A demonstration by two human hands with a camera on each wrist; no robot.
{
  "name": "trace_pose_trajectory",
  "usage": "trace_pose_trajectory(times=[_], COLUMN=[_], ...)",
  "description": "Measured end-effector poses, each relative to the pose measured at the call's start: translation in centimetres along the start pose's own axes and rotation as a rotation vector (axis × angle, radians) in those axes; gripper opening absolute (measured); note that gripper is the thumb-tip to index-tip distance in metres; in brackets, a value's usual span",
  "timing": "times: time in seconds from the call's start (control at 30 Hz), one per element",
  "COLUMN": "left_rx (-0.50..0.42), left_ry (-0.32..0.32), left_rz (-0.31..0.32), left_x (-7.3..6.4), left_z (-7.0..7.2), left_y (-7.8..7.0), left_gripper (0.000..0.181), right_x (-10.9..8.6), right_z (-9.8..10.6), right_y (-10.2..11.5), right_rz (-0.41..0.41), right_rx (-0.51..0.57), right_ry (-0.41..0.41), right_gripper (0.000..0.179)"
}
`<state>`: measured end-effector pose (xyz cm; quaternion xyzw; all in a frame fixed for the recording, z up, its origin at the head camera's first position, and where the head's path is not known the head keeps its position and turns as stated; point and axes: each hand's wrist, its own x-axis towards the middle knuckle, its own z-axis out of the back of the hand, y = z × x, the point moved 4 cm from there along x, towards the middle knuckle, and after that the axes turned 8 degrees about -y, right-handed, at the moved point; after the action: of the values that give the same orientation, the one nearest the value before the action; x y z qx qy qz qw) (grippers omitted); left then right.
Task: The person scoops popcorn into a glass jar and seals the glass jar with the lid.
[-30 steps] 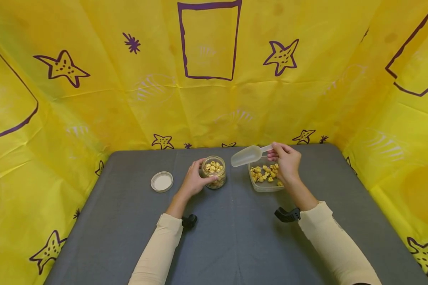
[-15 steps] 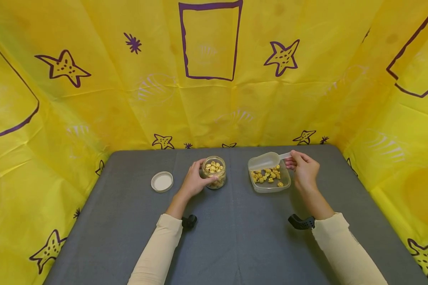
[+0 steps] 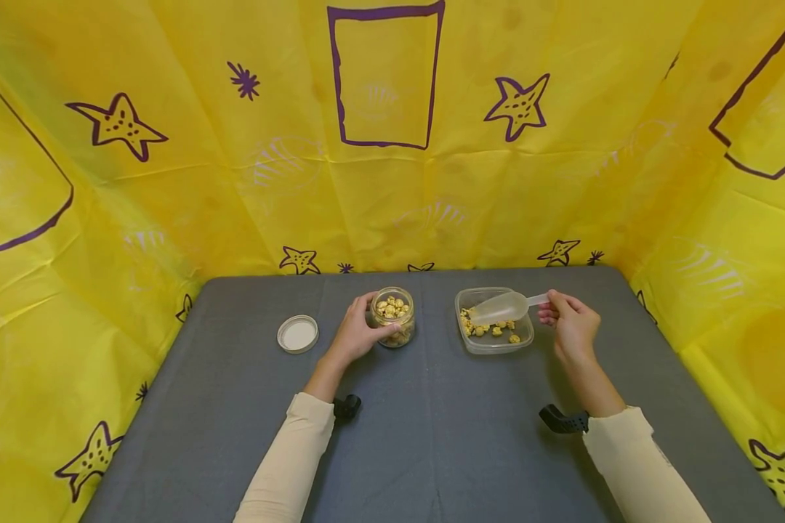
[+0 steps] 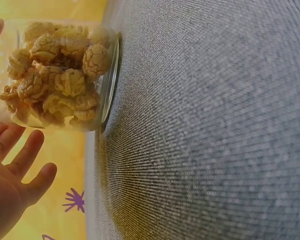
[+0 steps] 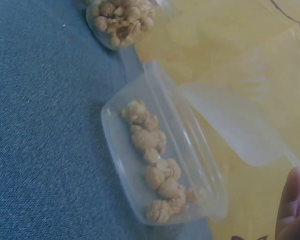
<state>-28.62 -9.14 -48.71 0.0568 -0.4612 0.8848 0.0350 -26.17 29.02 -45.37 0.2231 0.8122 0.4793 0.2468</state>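
Observation:
A clear jar (image 3: 405, 337) of caramel popcorn (image 3: 390, 308) stands uncapped mid-table. My left hand (image 3: 353, 333) holds it from the left, thumb across the near side and fingers round the back; in the left wrist view the popcorn (image 4: 55, 75) shows through its wall. To the right is a clear plastic tub (image 3: 497, 349) with a layer of popcorn (image 5: 160, 170) on its bottom. My right hand (image 3: 576, 327) pinches the handle of a translucent scoop (image 3: 502, 308), whose tip points left and down into the tub. In the right wrist view the scoop (image 5: 240, 125) slants over the tub's rim.
A round white lid (image 3: 298, 334) lies on the grey tablecloth (image 3: 392, 443), left of my left hand. Yellow cloth (image 3: 392, 211) with purple drawings hangs behind the table and along both sides. Black wrist mounts (image 3: 562, 420) sit on both arms.
My right hand has moved right and toward me, drawing the scoop from beside the jar to the tub and lowering its tip inside. The left hand and jar have stayed put.

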Motion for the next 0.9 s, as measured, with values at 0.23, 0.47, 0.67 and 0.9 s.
trace_pose_trajectory(times=[0.23, 0.47, 0.67, 0.9], left_rx=[0.014, 0.018, 0.014, 0.015], left_ry=[-0.001, 0.010, 0.002, 0.014], left_rz=[-0.015, -0.010, 0.001, 0.000], left_x=[0.1, 0.0, -0.1, 0.1], left_z=[0.1, 0.2, 0.5, 0.3], left_y=[0.1, 0.1, 0.3, 0.1], left_gripper=[0.086, 0.088, 0.087, 0.088], right_x=[0.2, 0.1, -0.1, -0.2], right_z=[1.0, 1.6, 1.8, 2.2], right_y=[-0.7, -1.5, -2.2, -2.8], right_rz=[-0.026, -0.049, -0.058, -0.072], right_rx=[-0.037, -0.081, -0.098, -0.112], right_ry=[-0.014, -0.024, -0.021, -0.028], right_gripper=[0.015, 0.017, 0.016, 0.018])
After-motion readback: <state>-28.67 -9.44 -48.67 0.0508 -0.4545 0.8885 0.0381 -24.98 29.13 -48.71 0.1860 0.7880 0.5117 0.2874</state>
